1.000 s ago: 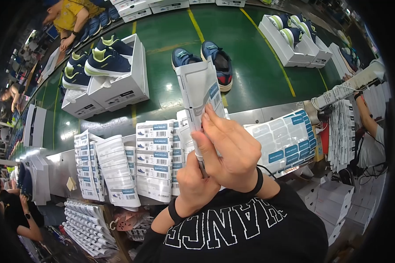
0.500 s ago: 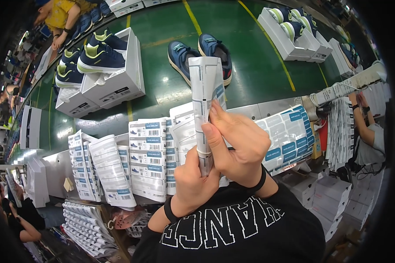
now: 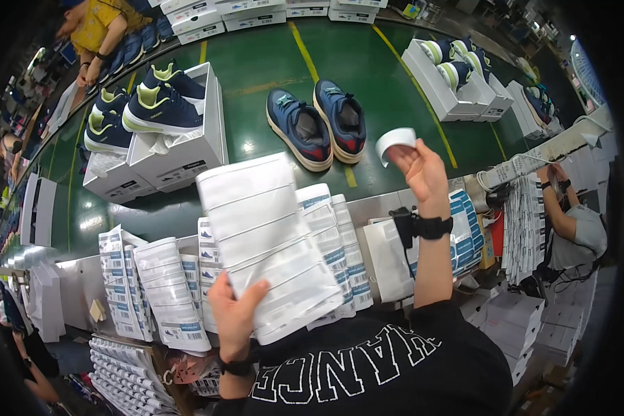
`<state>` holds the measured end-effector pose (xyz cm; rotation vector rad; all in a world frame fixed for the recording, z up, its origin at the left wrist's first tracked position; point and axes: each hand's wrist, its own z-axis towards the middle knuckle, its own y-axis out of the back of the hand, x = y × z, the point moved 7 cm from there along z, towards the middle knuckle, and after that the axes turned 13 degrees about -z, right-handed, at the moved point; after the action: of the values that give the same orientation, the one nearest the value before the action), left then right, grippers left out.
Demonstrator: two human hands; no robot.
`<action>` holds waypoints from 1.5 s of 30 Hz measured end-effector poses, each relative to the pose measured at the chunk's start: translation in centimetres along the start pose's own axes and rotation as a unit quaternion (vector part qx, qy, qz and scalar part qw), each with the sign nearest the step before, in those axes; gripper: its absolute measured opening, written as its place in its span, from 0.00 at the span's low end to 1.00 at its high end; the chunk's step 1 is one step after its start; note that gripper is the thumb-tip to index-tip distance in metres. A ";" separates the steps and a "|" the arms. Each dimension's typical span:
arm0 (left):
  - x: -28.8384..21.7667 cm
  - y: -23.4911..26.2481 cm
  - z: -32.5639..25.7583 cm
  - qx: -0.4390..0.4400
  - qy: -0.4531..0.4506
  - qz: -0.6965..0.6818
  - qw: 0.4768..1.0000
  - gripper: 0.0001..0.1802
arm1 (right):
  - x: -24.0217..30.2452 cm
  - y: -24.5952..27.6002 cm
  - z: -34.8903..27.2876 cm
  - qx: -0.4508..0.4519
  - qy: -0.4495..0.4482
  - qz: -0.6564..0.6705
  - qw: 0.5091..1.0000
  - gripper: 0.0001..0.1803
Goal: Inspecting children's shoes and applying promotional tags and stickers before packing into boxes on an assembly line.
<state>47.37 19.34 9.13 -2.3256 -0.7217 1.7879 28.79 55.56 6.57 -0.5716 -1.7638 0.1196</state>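
A stack of fan-folded white label sheets (image 3: 249, 208) is clasped at its lower left by my left hand (image 3: 234, 308), thumb on top and fingers hidden underneath. Its plain side, crossed by fold lines, faces up. My right hand (image 3: 425, 173) is raised off to the right, over the green line, and grips one end of a curled white paper strip (image 3: 397, 137). Between and beyond my hands, a pair of blue sneakers (image 3: 295, 128) with cream soles stands on the green surface, heels toward me; neither hand touches them.
More label bundles (image 3: 166, 291) stand along the metal ledge. Open boxes with navy and lime sneakers (image 3: 163, 104) are at left; another white box (image 3: 430, 87) holds sneakers at right. Stacked shoe boxes (image 3: 253, 17) line the far side. A person in yellow (image 3: 104, 28) works at upper left.
The label bundle, earlier rolled narrow between both hands, now lies spread flatter in my left hand. My right hand has let go of it and moved right with a curled white strip.
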 end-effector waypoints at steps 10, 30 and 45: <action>-1.5 4.2 -1.2 -0.085 -0.049 0.001 0.995 0.20 | -2.9 -10.7 5.5 -0.050 0.545 -0.679 0.490 0.23; -1.9 -13.8 -8.1 0.242 -0.453 0.521 0.682 0.30 | 0.9 -7.0 -20.8 0.147 0.199 -0.241 0.938 0.19; 9.0 -13.2 -6.8 0.338 0.162 -0.056 0.925 0.21 | 4.3 10.0 -26.8 -0.179 0.288 -0.339 0.878 0.13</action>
<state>51.57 36.15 8.20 -1.9678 -0.1390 1.2705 56.25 60.33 14.05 -0.1774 -1.3011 -0.8066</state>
